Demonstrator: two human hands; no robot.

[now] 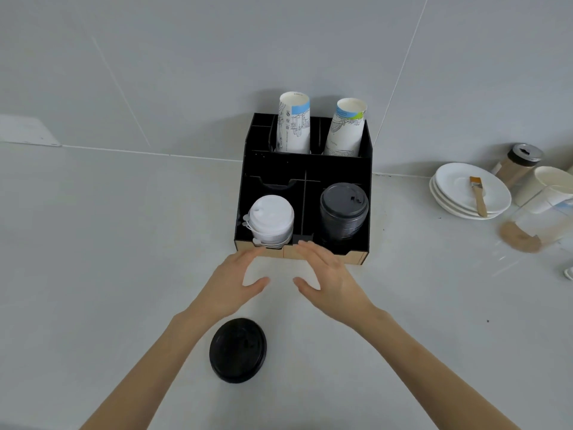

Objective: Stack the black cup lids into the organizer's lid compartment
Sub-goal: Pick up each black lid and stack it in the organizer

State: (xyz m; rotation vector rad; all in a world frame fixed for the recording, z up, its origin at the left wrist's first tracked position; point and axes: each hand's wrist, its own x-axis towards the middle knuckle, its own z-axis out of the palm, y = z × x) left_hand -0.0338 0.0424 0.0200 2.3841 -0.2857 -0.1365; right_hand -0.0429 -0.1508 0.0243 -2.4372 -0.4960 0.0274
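A black organizer (273, 169) stands on the white counter against the wall. Its front right compartment holds a tall stack of black cup lids (343, 212). The front left compartment holds a stack of white lids (270, 218). One loose black lid (237, 349) lies flat on the counter near me, between my forearms. My left hand (231, 280) and my right hand (328, 274) hover just in front of the organizer's front edge, palms facing each other, fingers apart, holding nothing.
Two stacks of printed paper cups (293, 122) stand in the organizer's rear slots. To the right sit stacked white saucers (455, 193) with a small brush (477, 193), a shaker jar (517, 164), a paper cup (545, 184) and a clear container (533, 228).
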